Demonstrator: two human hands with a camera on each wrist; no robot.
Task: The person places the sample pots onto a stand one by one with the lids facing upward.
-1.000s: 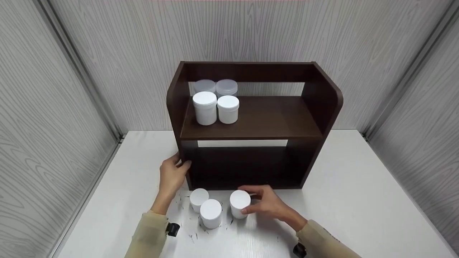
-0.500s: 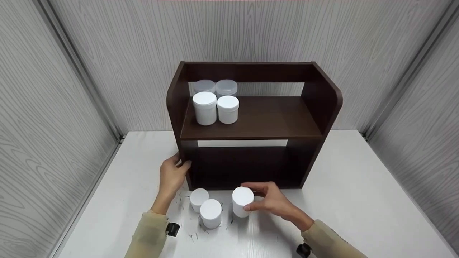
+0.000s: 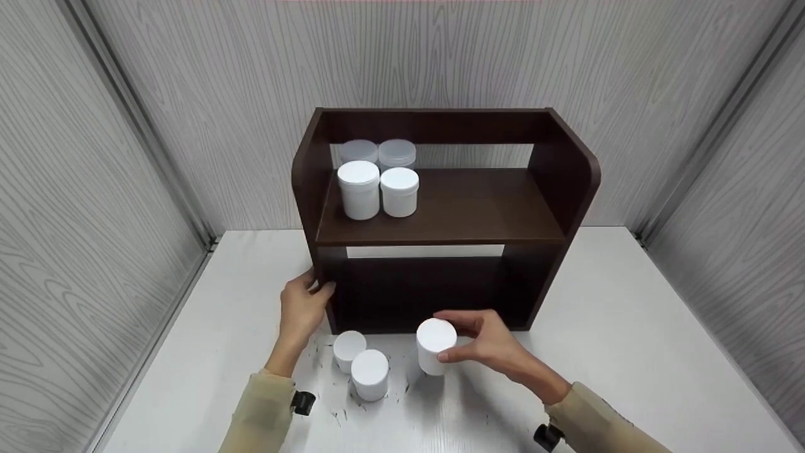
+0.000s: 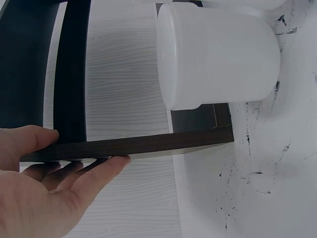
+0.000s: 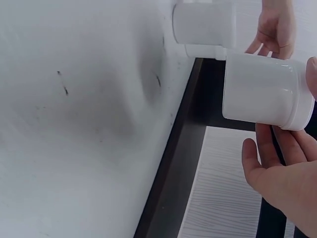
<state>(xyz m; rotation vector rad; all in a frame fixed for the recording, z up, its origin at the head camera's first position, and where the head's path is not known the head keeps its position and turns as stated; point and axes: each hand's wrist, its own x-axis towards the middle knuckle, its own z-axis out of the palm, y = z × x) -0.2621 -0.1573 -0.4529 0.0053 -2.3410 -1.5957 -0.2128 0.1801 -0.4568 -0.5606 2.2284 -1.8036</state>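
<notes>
My right hand [image 3: 497,346] grips a white lidded jar [image 3: 435,346] between thumb and fingers, upright and raised off the table, in front of the rack's lower opening. In the right wrist view the jar [image 5: 265,91] shows its smooth side, with the thumb at the lid. My left hand [image 3: 303,308] grips the left side panel of the dark brown two-tier rack [image 3: 440,241]; in the left wrist view the thumb lies on one face of the panel [image 4: 148,145] and the fingers on the other. Two more white jars, a small one [image 3: 349,350] and a larger one [image 3: 370,375], stand close together before the rack.
On the upper shelf's left side stand two white jars [image 3: 360,190] in front and two translucent-lidded jars [image 3: 397,153] behind. The white table [image 3: 629,352] bears dark scuff marks near the loose jars. Grey wood-grain walls [image 3: 710,157] enclose the table.
The right hand has lifted its jar off the table and carried it slightly right and toward the rack. The left hand and the other jars stay in place.
</notes>
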